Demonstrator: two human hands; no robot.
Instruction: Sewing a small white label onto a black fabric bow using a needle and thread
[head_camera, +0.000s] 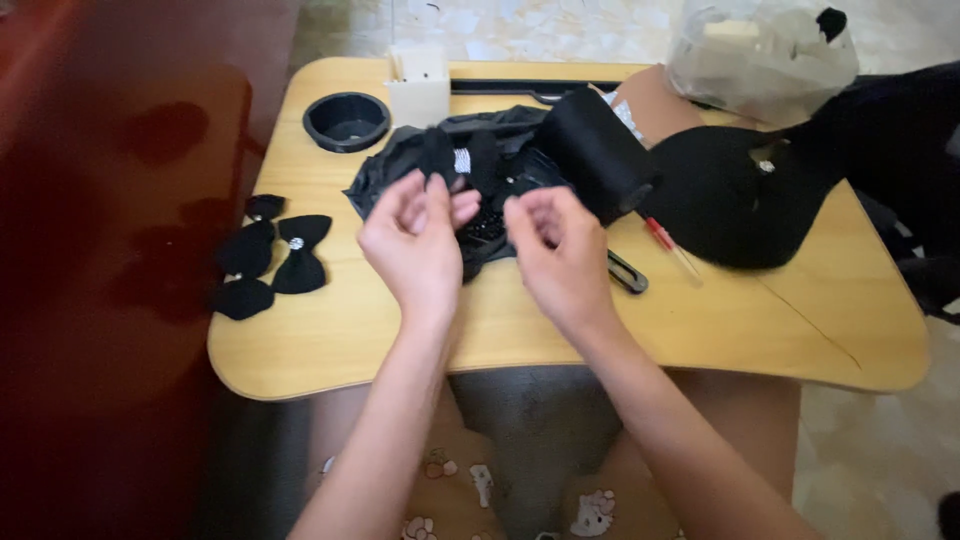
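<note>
Far left of the cup holder lie finished black bows on my lap table. Below the holder, my left hand pinches a small black bow piece between fingertips. Right of that, my right hand curls loosely, holding what I cannot tell. Farther right, a black ribbon roll.

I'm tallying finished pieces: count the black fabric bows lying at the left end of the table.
2 clear bows side by side near the left edge; smaller black pieces above and below may be more.
</note>
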